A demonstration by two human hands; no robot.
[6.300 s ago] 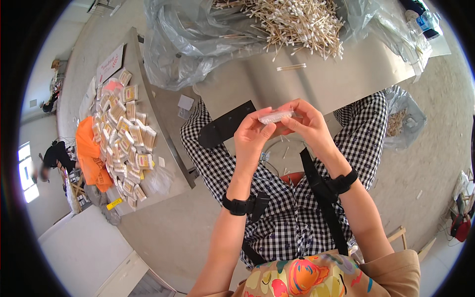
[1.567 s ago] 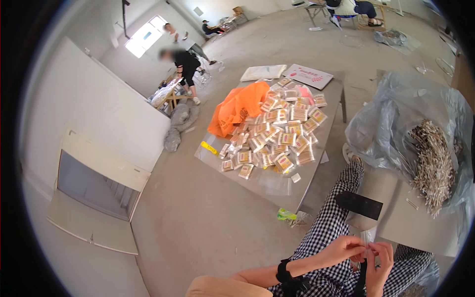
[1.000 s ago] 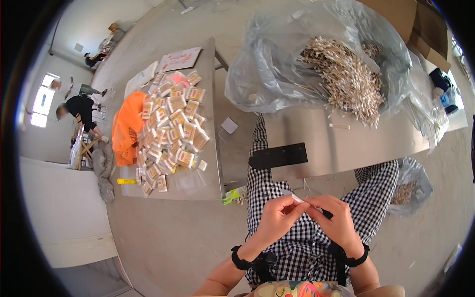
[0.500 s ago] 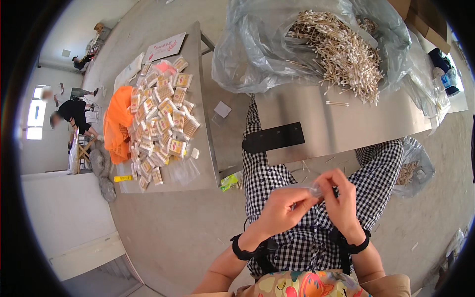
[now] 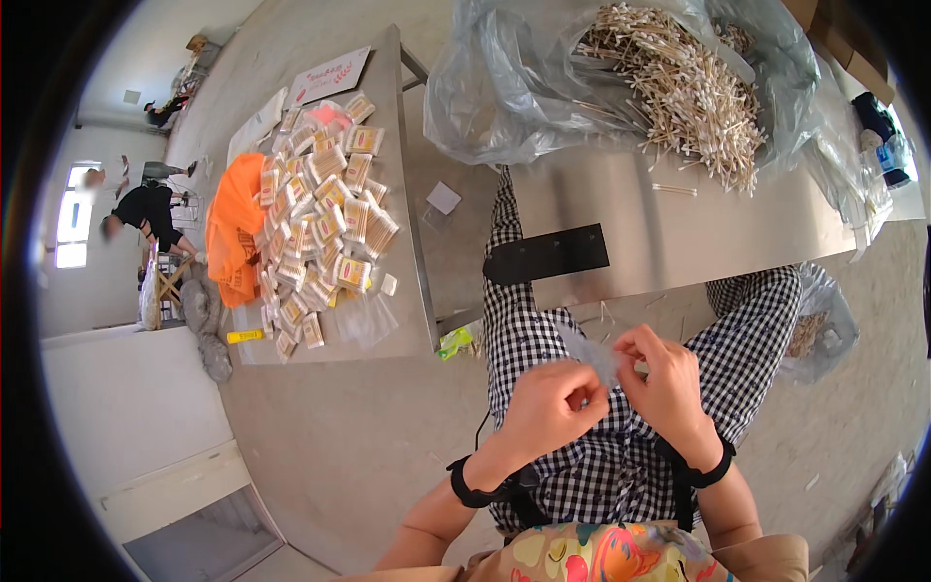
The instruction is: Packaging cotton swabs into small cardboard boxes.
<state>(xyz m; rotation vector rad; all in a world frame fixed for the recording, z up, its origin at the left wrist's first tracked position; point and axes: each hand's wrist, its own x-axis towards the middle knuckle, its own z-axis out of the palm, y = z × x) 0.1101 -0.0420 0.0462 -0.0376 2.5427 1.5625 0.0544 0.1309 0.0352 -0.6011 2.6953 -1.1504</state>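
Far to the left of the grip, beyond the floor, a person in black is seen bent over near a window. Nearer, up and to the left of the grip, a table is covered with small packets, and an orange cloth lies at their left edge. A yellow marker is seen at that table's near corner, and a green scrap lies on the floor just under its right corner.

The left hand is closed in a pinch grip on the lower left end of a small clear bag, thumb and fingers pressed shut on the film. A black wristband is worn on that arm. The bag is held over the lap, above checked trousers, between the two hands. Whether anything is inside the bag cannot be told.

The right hand is closed on the bag's right end, fingertips curled tight against it, touching the left hand's fingers or nearly so.

Directly above the grip, a second steel table is seen, with a black strip on its near edge. Further up, a heap of cotton swabs is spread on an open clear plastic sack. To the right of the grip, a smaller bag of swabs lies on the floor beside the knee.
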